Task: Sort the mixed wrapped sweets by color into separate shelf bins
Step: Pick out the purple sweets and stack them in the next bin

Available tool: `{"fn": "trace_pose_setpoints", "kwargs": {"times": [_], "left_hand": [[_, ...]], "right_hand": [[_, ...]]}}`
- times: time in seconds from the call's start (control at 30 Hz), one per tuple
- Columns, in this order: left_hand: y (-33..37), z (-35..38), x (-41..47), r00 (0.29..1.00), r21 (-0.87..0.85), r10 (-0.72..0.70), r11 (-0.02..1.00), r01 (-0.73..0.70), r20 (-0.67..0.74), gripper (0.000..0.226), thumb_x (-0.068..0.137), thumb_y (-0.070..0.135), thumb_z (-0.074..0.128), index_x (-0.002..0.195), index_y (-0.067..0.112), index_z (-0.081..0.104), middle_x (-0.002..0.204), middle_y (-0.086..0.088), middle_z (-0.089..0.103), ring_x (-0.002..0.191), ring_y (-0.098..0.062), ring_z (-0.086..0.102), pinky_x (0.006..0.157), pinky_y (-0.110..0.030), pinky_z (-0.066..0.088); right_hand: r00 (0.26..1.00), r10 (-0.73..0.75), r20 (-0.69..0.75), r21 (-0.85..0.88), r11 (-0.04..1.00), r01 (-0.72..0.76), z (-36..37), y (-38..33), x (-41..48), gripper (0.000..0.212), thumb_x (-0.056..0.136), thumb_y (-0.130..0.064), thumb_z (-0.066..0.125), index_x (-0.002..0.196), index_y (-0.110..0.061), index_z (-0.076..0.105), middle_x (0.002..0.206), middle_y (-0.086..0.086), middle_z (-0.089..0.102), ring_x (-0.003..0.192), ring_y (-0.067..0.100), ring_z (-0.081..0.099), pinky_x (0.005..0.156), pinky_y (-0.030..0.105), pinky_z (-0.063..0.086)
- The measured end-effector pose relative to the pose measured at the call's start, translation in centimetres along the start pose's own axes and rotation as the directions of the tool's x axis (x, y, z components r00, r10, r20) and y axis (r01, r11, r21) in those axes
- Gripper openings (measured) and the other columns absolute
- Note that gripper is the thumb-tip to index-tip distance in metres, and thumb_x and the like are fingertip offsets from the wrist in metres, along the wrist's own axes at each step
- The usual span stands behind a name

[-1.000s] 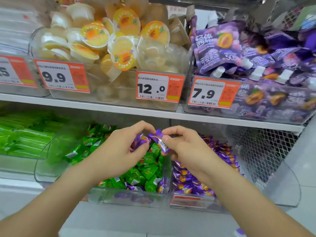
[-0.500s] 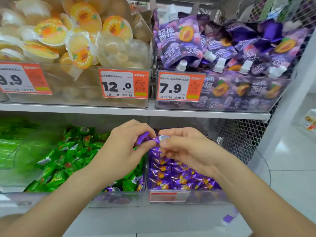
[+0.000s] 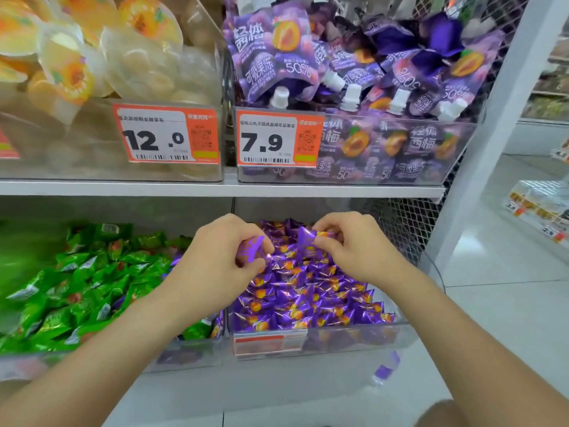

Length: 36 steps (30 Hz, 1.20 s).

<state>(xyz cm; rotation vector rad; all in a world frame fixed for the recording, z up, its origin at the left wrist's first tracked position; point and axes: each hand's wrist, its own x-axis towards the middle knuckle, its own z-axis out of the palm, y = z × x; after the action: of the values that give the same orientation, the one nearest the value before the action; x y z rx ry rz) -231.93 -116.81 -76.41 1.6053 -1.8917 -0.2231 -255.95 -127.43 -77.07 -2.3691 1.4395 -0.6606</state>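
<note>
Two clear bins sit side by side on the lower shelf. The left bin [image 3: 184,355] holds green wrapped sweets [image 3: 77,288] with a few purple ones mixed in near its right wall. The right bin [image 3: 354,340] is full of purple wrapped sweets [image 3: 308,300]. Both hands hover over the purple bin. My left hand [image 3: 215,263] grips a purple sweet [image 3: 251,249] in curled fingers. My right hand [image 3: 354,248] pinches another purple sweet [image 3: 308,237] between thumb and fingertips.
The upper shelf [image 3: 215,188] carries a bin of yellow jelly cups [image 3: 123,72] and a bin of purple drink pouches [image 3: 354,72], each with an orange price tag. One purple sweet [image 3: 386,368] lies on the floor below. A white post [image 3: 492,134] bounds the shelf at the right.
Both hands have shifted right, from above the green bin to above the purple bin, and have drawn apart. Each now holds its own purple sweet.
</note>
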Motion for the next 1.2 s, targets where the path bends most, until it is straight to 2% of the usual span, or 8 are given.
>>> {"fn": "trace_pose_setpoints", "kwargs": {"times": [0.27, 0.5, 0.7, 0.77, 0.83, 0.93, 1.03, 1.2], "left_hand": [[-0.2, 1.4, 0.5, 0.997, 0.046, -0.053, 0.997, 0.056, -0.065, 0.016, 0.088, 0.036, 0.081, 0.102, 0.039, 0.072, 0.091, 0.016, 0.059, 0.084, -0.005, 0.059, 0.081, -0.036, 0.053], [-0.3, 0.7, 0.6, 0.993, -0.033, -0.110, 0.994, 0.108, -0.053, 0.023, 0.081, 0.050, 0.083, 0.093, 0.032, 0.073, 0.076, 0.014, 0.071, 0.075, -0.003, 0.064, 0.068, -0.014, 0.046], [0.6, 0.3, 0.5, 0.990, -0.127, -0.138, 0.983, 0.133, -0.037, 0.035, 0.067, 0.062, 0.087, 0.082, 0.033, 0.074, 0.071, 0.013, 0.071, 0.069, -0.006, 0.063, 0.066, -0.024, 0.048], [0.9, 0.2, 0.4, 0.989, -0.173, -0.142, 0.976, 0.133, -0.040, 0.033, 0.068, 0.060, 0.088, 0.082, 0.033, 0.074, 0.072, 0.015, 0.073, 0.069, -0.005, 0.063, 0.065, -0.021, 0.047], [1.2, 0.1, 0.4, 0.989, -0.226, -0.139, 0.966, 0.126, -0.045, 0.031, 0.068, 0.057, 0.089, 0.083, 0.035, 0.075, 0.075, 0.017, 0.074, 0.073, -0.003, 0.068, 0.069, -0.022, 0.051], [1.7, 0.0, 0.4, 0.993, -0.268, -0.105, 0.960, 0.087, -0.053, 0.027, 0.071, 0.050, 0.090, 0.088, 0.037, 0.075, 0.079, 0.019, 0.075, 0.079, -0.003, 0.071, 0.077, -0.033, 0.057], [1.6, 0.0, 0.4, 0.995, -0.261, -0.085, 0.963, 0.067, -0.061, 0.031, 0.072, 0.052, 0.088, 0.096, 0.039, 0.076, 0.083, 0.019, 0.076, 0.083, -0.002, 0.071, 0.079, -0.031, 0.058], [1.6, 0.5, 0.0, 0.998, -0.109, -0.067, 0.992, 0.067, 0.006, 0.056, 0.076, 0.073, 0.073, 0.122, 0.043, 0.063, 0.102, 0.025, 0.065, 0.088, 0.002, 0.060, 0.081, -0.021, 0.046]], "right_hand": [[0.990, 0.065, 0.127, -0.268, 0.963, -0.029, 2.7, 3.8, 2.1, 0.018, 0.097, -0.021, 0.072, 0.114, -0.020, 0.075, 0.111, 0.008, 0.074, 0.102, 0.027, 0.069, 0.092, 0.044, 0.057], [0.985, 0.030, 0.170, -0.192, 0.981, 0.003, 4.3, 3.9, 3.1, 0.018, 0.096, -0.014, 0.072, 0.102, -0.031, 0.070, 0.107, 0.003, 0.067, 0.093, 0.021, 0.066, 0.084, 0.044, 0.060], [0.989, -0.007, 0.145, -0.297, 0.954, 0.051, 3.9, 2.4, 2.6, 0.016, 0.091, -0.028, 0.078, 0.108, -0.028, 0.078, 0.105, -0.003, 0.070, 0.094, 0.020, 0.068, 0.083, 0.042, 0.060], [0.998, -0.040, 0.050, -0.209, 0.977, 0.050, 3.1, 1.3, 2.5, 0.013, 0.096, -0.029, 0.071, 0.105, -0.025, 0.079, 0.097, -0.004, 0.074, 0.088, 0.016, 0.069, 0.082, 0.040, 0.060], [1.000, -0.016, 0.014, 0.133, 0.991, 0.014, 2.1, -0.7, 1.5, 0.023, 0.102, -0.036, 0.061, 0.101, -0.023, 0.080, 0.086, -0.005, 0.077, 0.078, 0.013, 0.071, 0.081, 0.038, 0.059], [0.924, -0.063, 0.377, 0.661, 0.717, -0.221, 0.6, -3.9, -0.6, 0.039, 0.109, -0.040, 0.051, 0.114, -0.010, 0.076, 0.101, 0.008, 0.079, 0.091, 0.028, 0.076, 0.080, 0.039, 0.061], [0.866, -0.182, 0.466, 0.729, 0.634, -0.259, 0.3, -4.2, -1.6, 0.034, 0.107, -0.032, 0.056, 0.107, -0.002, 0.073, 0.103, 0.017, 0.075, 0.091, 0.035, 0.073, 0.079, 0.040, 0.060], [0.925, 0.029, 0.379, 0.726, 0.610, -0.317, -0.2, -2.0, -1.0, 0.019, 0.098, -0.013, 0.071, 0.114, -0.002, 0.074, 0.107, 0.029, 0.074, 0.104, 0.041, 0.073, 0.099, 0.050, 0.058]]}}
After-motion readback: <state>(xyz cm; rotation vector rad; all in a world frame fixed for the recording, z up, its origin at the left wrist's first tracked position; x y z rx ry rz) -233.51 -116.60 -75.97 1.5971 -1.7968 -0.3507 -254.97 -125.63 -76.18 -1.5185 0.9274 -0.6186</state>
